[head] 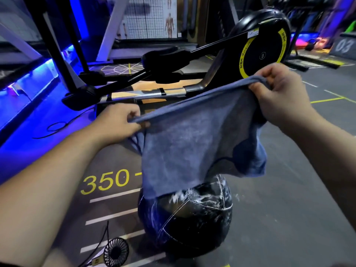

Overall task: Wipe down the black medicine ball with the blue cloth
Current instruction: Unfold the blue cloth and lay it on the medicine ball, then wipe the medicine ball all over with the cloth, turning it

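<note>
- Both hands, left hand (123, 120) and right hand (279, 89), pinch the blue cloth (192, 141) by its top edge.
- Cloth's bottom edge hangs touching the white-smeared black ball (192, 224) on the floor (289, 189).

view: one, worn on the head, wide-angle | aim: forward and down | near: left hand (117, 122), right hand (279, 97) and blue cloth (192, 141) are seen close, mid-frame | below: black medicine ball (192, 218) is looked down on | far: yellow-ringed flywheel (264, 54) is faced, upper right
</note>
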{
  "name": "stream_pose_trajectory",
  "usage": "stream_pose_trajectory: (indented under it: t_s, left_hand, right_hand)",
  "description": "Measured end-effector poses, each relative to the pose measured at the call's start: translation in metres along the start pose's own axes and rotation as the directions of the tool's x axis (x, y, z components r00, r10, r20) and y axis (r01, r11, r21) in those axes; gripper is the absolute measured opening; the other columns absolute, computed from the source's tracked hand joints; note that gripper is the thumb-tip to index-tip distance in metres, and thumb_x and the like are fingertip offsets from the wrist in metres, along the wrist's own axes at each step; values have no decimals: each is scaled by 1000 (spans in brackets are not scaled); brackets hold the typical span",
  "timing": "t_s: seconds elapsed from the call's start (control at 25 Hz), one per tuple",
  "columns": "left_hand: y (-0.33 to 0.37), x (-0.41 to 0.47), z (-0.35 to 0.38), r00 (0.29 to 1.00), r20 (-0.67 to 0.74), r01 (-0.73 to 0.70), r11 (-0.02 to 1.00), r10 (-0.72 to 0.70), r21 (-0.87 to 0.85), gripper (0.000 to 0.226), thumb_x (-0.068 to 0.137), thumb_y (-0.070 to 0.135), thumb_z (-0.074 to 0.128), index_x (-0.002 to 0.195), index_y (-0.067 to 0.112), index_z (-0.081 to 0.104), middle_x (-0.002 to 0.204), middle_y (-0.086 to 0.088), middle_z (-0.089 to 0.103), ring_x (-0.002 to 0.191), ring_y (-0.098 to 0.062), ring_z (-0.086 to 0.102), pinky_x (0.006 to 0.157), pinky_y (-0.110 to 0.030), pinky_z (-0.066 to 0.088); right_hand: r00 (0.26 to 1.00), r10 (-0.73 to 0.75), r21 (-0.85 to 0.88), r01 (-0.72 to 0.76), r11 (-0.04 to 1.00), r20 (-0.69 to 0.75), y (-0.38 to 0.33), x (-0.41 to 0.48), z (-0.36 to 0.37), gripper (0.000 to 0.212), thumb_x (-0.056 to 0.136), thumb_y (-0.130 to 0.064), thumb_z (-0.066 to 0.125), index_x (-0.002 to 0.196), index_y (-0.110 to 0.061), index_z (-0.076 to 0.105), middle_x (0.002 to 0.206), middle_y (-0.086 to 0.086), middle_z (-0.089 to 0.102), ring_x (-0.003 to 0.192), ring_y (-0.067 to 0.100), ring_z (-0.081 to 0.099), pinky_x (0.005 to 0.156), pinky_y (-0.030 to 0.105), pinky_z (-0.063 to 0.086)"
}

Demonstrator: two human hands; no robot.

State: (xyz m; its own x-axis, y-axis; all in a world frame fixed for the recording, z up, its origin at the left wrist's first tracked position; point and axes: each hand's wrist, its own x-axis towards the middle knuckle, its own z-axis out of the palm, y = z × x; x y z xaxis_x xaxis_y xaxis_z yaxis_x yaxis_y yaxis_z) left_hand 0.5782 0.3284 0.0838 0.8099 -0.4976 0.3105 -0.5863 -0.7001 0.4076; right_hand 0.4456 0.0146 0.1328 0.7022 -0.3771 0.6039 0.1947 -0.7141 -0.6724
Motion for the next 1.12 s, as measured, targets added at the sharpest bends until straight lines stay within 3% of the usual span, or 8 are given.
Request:
stream_pose_trajectory:
  t_s: [0.2,0.36,0.48,0.6,0.8,0.92,1.0,1.12]
  left_hand:
    - [-8,2,-8,930,-352,-71,992,103,103,21,78,19,73,73,12,54,62,-6,51,63,-32,48,56,-34,28]
    - [-23,-19,14,985,77,-156,987,153,34,18,66,21,63,58,21,47,52,2,45,54,-11,45,49,-26,31]
    - [-18,-45,51,822,535,-267,962,195,60,21,67,20,64,57,18,45,49,3,49,48,-3,48,48,-22,32]
    - [-14,-73,89,666,719,-363,929,200,77,25,74,31,66,65,20,45,56,4,48,57,-12,46,56,-30,37]
    - [-8,-96,119,571,783,-324,944,247,-61,20,79,40,66,80,22,57,76,5,55,70,-16,51,67,-30,45]
    - [-6,-96,122,522,818,-273,956,241,-108,15,81,27,65,92,20,71,82,5,64,73,-9,55,69,-22,45]
    - [-7,-92,125,604,780,-216,976,165,-39,14,79,27,57,83,18,68,77,1,66,70,-14,57,70,-29,50]
    - [-13,-80,133,870,490,-46,982,-50,182,24,86,48,54,81,25,54,84,2,62,83,-21,58,75,-36,49]
  right_hand:
    - [981,-54,-90,38,995,-186,4,23,-17,10,86,-16,56,93,-23,54,70,-10,51,56,-4,44,55,10,33]
    - [973,122,134,-150,980,198,35,-13,-29,21,84,-15,72,76,-26,56,63,-11,61,57,-2,49,55,14,39]
    - [657,238,-61,-280,958,715,65,-55,-28,31,63,-30,89,68,-15,62,75,5,74,65,15,64,61,24,50]
    - [331,335,-315,-116,942,882,83,-94,-10,14,66,-6,76,71,-13,65,76,8,75,71,19,70,69,35,54]
    - [239,379,-367,-95,925,894,87,-119,5,15,65,-20,79,74,-22,67,78,4,72,70,6,59,73,32,52]
    - [56,427,-418,-117,901,903,86,-137,17,10,73,-22,79,76,-26,70,80,0,74,72,3,62,78,28,52]
    - [188,398,-411,36,911,898,88,-144,31,12,82,-35,72,81,-23,71,79,-4,71,73,4,61,76,23,49]
    - [618,324,-515,154,843,716,91,-141,57,30,87,-46,64,103,-20,63,100,2,65,95,20,61,84,26,43]
